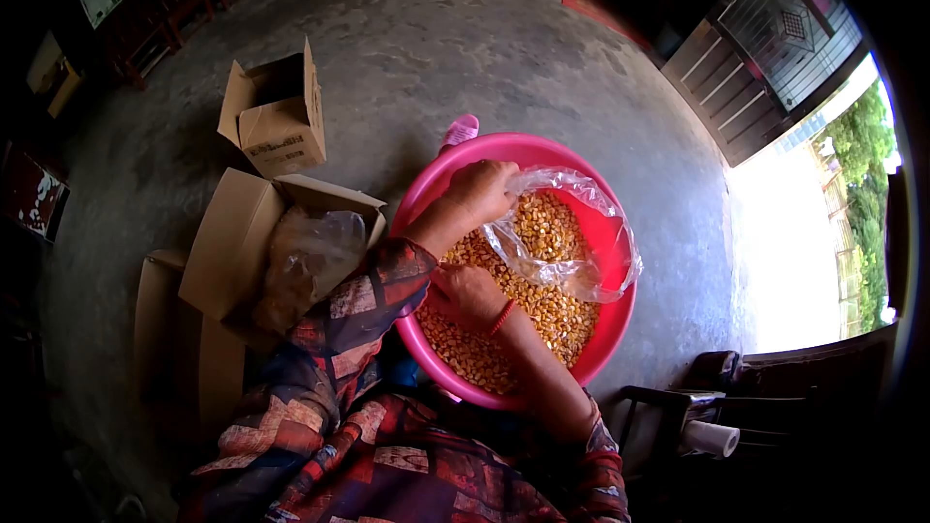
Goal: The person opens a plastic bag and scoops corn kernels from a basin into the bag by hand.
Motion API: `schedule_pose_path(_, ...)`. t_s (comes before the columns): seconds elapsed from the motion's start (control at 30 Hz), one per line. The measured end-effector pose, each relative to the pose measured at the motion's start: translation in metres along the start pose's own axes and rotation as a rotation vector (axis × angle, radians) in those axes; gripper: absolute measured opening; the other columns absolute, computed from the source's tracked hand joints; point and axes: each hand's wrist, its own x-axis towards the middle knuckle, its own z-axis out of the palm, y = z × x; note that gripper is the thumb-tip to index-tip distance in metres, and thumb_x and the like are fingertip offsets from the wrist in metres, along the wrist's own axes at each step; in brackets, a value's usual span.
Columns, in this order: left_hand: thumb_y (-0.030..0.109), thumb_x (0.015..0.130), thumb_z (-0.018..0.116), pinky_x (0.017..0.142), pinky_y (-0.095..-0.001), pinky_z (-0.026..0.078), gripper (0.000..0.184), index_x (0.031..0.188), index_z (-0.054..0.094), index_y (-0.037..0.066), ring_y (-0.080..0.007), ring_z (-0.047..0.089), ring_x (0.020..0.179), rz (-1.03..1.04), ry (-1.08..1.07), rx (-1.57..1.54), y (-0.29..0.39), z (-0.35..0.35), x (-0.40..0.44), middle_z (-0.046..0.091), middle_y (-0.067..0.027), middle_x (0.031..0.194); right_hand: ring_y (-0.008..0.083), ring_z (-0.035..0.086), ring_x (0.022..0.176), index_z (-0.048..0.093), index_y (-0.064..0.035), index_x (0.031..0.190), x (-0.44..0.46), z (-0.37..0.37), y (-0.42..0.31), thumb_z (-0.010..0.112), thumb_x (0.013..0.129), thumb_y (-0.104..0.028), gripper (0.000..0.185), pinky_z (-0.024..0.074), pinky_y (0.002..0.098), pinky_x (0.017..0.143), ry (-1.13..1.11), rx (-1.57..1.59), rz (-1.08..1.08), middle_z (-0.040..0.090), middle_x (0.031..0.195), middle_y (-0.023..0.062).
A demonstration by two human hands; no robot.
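Observation:
A large pink tub (612,349) filled with loose yellow corn kernels (475,360) stands in front of me. My left hand (481,191) is closed on the rim of a clear plastic bag (567,276), whose open mouth spreads over the right half of the tub. Kernels show inside the bag's ring. Lower in the tub, my right hand (470,295), with a red bracelet at the wrist, is curled just above the corn beside my left sleeve. Its fingertips are mostly hidden, and I cannot make out what they hold.
Left of the tub an open cardboard box (228,247) holds clear plastic bags (315,247). Another open box (283,138) stands behind it. A pink shoe (460,130) shows at the tub's far rim. A paper roll (712,439) is at lower right, near the open door (731,87).

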Motion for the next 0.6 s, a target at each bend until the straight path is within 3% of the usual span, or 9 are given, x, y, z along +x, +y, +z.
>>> schedule_pose_path(0.17,0.015,0.068,0.068,0.079,-0.0395,0.046,0.034,0.099,0.060,0.003,-0.0329,0.059,0.091,0.012,-0.011,0.021,0.002,-0.002,0.000,0.062,-0.0177,0.095,0.0303,0.058,0.063,0.054,-0.0035,0.094,0.001,-0.012,-0.004,0.052,0.083,-0.018,0.018,0.0467,0.0397,0.057,0.048,0.048,-0.012,0.058,0.076,0.0173)
schedule_pose_path(0.23,0.015,0.069,0.068,0.079,-0.0395,0.046,0.034,0.100,0.060,0.003,-0.0328,0.059,0.091,0.000,-0.014,0.016,0.003,-0.003,-0.001,0.062,-0.0176,0.095,0.0194,0.053,0.058,0.054,-0.0018,0.087,0.004,-0.015,-0.007,0.050,0.087,-0.018,0.017,0.0432,0.0320,0.055,0.247,0.572,0.150,0.052,0.066,0.0062)
schedule_pose_path(0.27,0.015,0.069,0.068,0.079,-0.0395,0.046,0.035,0.100,0.059,0.003,-0.0328,0.059,0.092,-0.011,-0.018,0.011,0.003,-0.003,-0.001,0.062,-0.0175,0.096,0.0094,0.045,0.054,0.055,-0.0048,0.087,0.004,-0.008,-0.001,0.046,0.091,-0.023,0.021,0.0376,0.0248,0.048,0.243,0.826,0.259,0.046,0.066,-0.0005)
schedule_pose_path(0.3,0.015,0.069,0.068,0.079,-0.0395,0.046,0.035,0.100,0.059,0.003,-0.0328,0.059,0.092,-0.011,-0.018,0.011,0.003,-0.003,-0.001,0.062,-0.0175,0.096,0.0094,0.045,0.054,0.055,-0.0048,0.087,0.004,-0.015,-0.004,0.046,0.091,-0.023,0.021,0.0376,0.0248,0.048,0.243,0.826,0.259,0.046,0.066,-0.0005)
schedule_pose_path(0.37,0.015,0.069,0.067,0.080,-0.0394,0.046,0.036,0.102,0.059,0.003,-0.0332,0.058,0.093,-0.016,-0.026,0.021,0.003,-0.002,-0.001,0.061,-0.0181,0.097,0.0055,0.039,0.050,0.056,-0.0075,0.084,0.003,-0.037,-0.016,0.045,0.092,-0.024,0.022,0.0305,0.0204,0.042,0.106,1.426,0.647,0.047,0.068,-0.0017)
schedule_pose_path(0.4,0.015,0.069,0.067,0.080,-0.0394,0.046,0.036,0.102,0.059,0.003,-0.0332,0.058,0.093,-0.015,-0.027,0.021,0.002,-0.002,-0.001,0.061,-0.0181,0.097,0.0034,0.033,0.046,0.055,-0.0085,0.084,0.003,-0.040,-0.018,0.046,0.092,-0.024,0.020,0.0241,0.0184,0.039,0.081,1.438,0.644,0.043,0.062,-0.0034)
schedule_pose_path(0.5,0.015,0.069,0.067,0.081,-0.0398,0.046,0.036,0.102,0.059,0.002,-0.0337,0.058,0.094,-0.002,-0.036,0.004,0.001,0.000,0.001,0.061,-0.0190,0.098,0.0038,0.031,0.044,0.054,-0.0080,0.084,-0.001,-0.031,-0.008,0.045,0.093,-0.025,0.021,0.0226,0.0175,0.039,-0.045,1.229,0.545,0.037,0.055,-0.0059)
schedule_pose_path(0.6,0.015,0.069,0.067,0.081,-0.0399,0.046,0.037,0.103,0.059,0.002,-0.0341,0.058,0.094,0.013,-0.022,0.003,0.000,-0.001,0.000,0.061,-0.0197,0.098,0.0036,0.029,0.042,0.054,-0.0081,0.084,-0.002,-0.037,-0.012,0.045,0.094,-0.026,0.022,0.0212,0.0177,0.038,-0.109,1.232,0.424,0.031,0.050,-0.0078)
